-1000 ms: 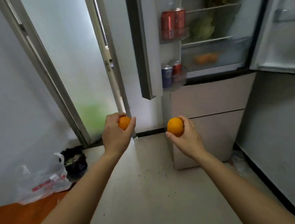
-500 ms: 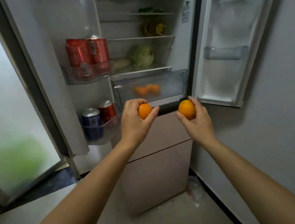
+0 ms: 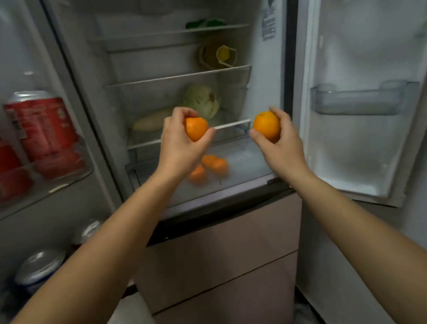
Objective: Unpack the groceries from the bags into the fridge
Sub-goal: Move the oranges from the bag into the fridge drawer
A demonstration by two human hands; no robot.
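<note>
Two oranges are held in front of the open fridge [image 3: 265, 81]. The left orange [image 3: 196, 128] is gripped by the left hand [image 3: 178, 149], with the fingers curled over its top and the thumb pressed under it. The right orange [image 3: 266, 125] is held by the right hand [image 3: 282, 143] — fingers wrapped behind it, thumb at its left side. The two fruits are apart, both above the clear drawer [image 3: 248, 159], in which three oranges [image 3: 209, 167] are lying together. A cabbage [image 3: 201, 101] is seen on the shelf behind. Red cans [image 3: 40, 129] are standing in the left door shelf (their print is blurred and cannot be read). A sticker [image 3: 268, 26] is fixed on the inner wall — its text is too small to be read.
</note>
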